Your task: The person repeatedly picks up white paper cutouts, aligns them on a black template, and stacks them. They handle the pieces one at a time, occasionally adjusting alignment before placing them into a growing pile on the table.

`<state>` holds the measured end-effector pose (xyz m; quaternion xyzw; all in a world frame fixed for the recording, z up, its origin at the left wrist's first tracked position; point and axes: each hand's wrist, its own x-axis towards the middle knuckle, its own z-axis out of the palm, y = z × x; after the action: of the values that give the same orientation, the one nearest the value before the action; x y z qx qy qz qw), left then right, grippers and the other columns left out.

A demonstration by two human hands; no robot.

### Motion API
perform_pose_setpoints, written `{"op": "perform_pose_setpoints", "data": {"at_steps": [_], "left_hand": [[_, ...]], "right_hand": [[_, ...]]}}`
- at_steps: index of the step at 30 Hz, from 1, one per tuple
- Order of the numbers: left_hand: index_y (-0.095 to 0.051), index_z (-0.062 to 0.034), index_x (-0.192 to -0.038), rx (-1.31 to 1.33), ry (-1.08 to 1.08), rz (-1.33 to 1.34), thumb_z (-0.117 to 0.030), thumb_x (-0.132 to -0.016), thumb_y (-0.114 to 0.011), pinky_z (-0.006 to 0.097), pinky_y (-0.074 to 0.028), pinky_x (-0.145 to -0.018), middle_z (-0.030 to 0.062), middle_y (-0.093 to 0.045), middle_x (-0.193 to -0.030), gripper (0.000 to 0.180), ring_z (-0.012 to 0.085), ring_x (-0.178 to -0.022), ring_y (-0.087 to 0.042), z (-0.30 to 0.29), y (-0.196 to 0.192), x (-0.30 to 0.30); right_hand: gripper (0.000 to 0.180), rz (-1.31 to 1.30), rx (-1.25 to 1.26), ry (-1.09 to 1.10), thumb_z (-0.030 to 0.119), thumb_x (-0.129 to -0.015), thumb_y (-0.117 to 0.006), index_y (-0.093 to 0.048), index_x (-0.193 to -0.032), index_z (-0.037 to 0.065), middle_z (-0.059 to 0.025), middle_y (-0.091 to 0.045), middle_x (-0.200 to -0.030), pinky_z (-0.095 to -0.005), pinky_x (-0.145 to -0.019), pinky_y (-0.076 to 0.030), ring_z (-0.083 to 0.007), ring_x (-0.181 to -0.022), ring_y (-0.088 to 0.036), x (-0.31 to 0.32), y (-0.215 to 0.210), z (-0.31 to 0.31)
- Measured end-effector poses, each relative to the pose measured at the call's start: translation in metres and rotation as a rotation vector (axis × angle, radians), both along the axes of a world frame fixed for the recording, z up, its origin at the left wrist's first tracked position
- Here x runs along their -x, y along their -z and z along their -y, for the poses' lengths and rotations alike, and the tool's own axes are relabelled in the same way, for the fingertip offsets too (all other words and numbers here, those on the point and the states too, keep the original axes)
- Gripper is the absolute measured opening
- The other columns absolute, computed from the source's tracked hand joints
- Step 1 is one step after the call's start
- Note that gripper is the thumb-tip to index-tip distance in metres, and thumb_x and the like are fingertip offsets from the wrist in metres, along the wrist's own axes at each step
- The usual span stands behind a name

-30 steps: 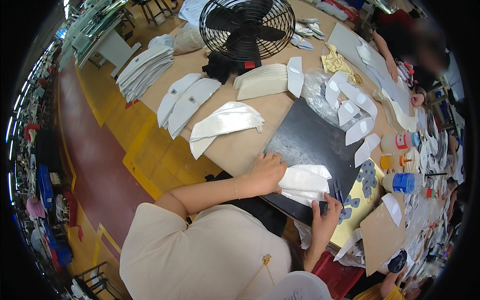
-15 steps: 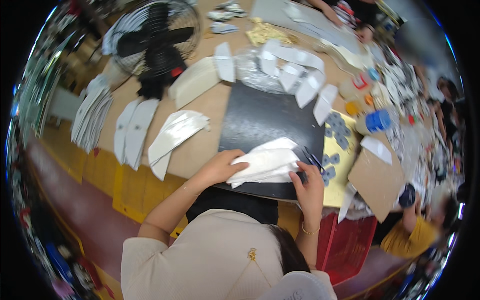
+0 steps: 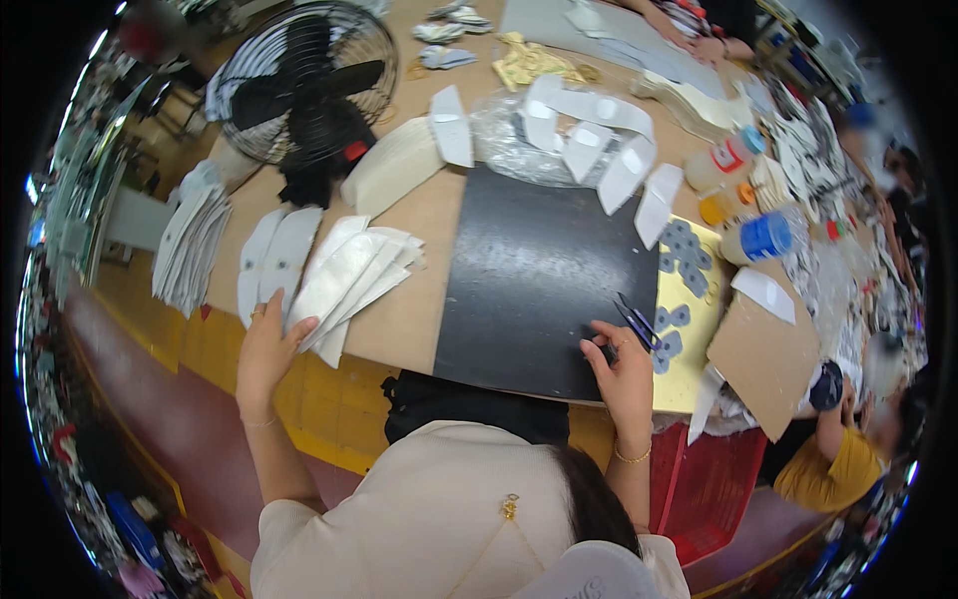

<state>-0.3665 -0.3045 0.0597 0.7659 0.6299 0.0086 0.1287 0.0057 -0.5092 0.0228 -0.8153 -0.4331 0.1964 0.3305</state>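
My left hand (image 3: pixel 267 349) is at the table's front left, thumb and forefinger apart. Its fingertips touch the lower end of a pair of pale curved panels (image 3: pixel 287 250), and its thumb lies by a fanned pile of glossy white pieces (image 3: pixel 359 270). At the front right of the black mat (image 3: pixel 539 280), my right hand (image 3: pixel 624 374) is curled, its fingers bent round something small and dark that I cannot make out. Just beyond it lies a dark slim tool like tweezers (image 3: pixel 637 324). Small grey cut pieces (image 3: pixel 684 255) rest on a yellow sheet (image 3: pixel 689 389).
A black fan (image 3: pixel 309 90) stands at the back left. Stacked pale pieces (image 3: pixel 190 245) lie at the left edge. Bottles (image 3: pixel 763 238) and a brown board (image 3: pixel 763 349) are at the right, above a red crate (image 3: pixel 704 489). Another person's hands (image 3: pixel 699 45) are at the far side.
My left hand has moved left from the mat to the pale pieces. The white pieces it had on the mat are gone from there; the white pile looks fuller. My right hand stays near the tool.
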Motion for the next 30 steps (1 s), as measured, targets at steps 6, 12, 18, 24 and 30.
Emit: {"op": "perform_pose_setpoints", "data": {"at_steps": [6,12,18,24,30], "left_hand": [[-0.050,0.0018,-0.133,-0.147,0.243,0.207,-0.036,-0.086,-0.068,0.040,-0.042,-0.098,0.0239,-0.055,-0.122,0.063,0.0397,-0.114,-0.053,-0.027,-0.005,-0.059],[-0.059,0.0000,-0.117,-0.264,0.162,0.210,-0.022,-0.078,-0.075,0.041,-0.047,-0.089,0.0215,-0.058,-0.111,0.047,0.0371,-0.105,-0.057,-0.110,0.053,-0.127],[-0.064,-0.0010,-0.106,-0.251,0.159,0.221,-0.017,-0.071,-0.079,0.043,-0.050,-0.082,0.0205,-0.064,-0.099,0.042,0.0363,-0.092,-0.063,-0.130,0.073,-0.128],[-0.070,0.0016,-0.088,-0.083,0.181,0.386,-0.022,-0.074,-0.072,0.035,-0.052,-0.071,0.0191,-0.067,-0.077,0.028,0.0304,-0.073,-0.067,-0.144,0.022,-0.134],[-0.054,-0.0022,-0.088,-0.110,0.268,0.708,-0.022,-0.089,-0.059,0.027,-0.042,-0.046,0.0044,-0.053,-0.071,0.020,0.0108,-0.053,-0.053,-0.111,-0.015,-0.122]], "right_hand": [[0.029,0.001,0.033,-0.085,0.017,-0.084,-0.073,-0.067,-0.109,0.004,-0.0110,-0.064,-0.088,-0.0306,-0.058,-0.047,-0.0231,-0.069,-0.061,0.011,-0.008,-0.021],[0.028,0.040,-0.122,-0.195,0.016,-0.083,-0.073,-0.068,-0.108,0.004,-0.0116,-0.064,-0.085,-0.0316,-0.060,-0.048,-0.0228,-0.070,-0.062,0.024,-0.004,-0.022],[0.027,-0.023,0.044,-0.085,0.016,-0.083,-0.073,-0.068,-0.106,0.003,-0.0116,-0.064,-0.085,-0.0316,-0.061,-0.048,-0.0239,-0.072,-0.063,0.017,-0.001,-0.005],[0.027,-0.002,0.009,-0.103,0.017,-0.084,-0.072,-0.067,-0.107,0.005,-0.0107,-0.065,-0.087,-0.0330,-0.064,-0.050,-0.0248,-0.074,-0.065,0.015,-0.010,-0.015],[0.026,0.033,-0.086,-0.155,0.024,-0.085,-0.070,-0.067,-0.107,0.008,-0.0081,-0.066,-0.092,-0.0366,-0.068,-0.054,-0.0265,-0.081,-0.067,0.012,-0.012,-0.019]]}}
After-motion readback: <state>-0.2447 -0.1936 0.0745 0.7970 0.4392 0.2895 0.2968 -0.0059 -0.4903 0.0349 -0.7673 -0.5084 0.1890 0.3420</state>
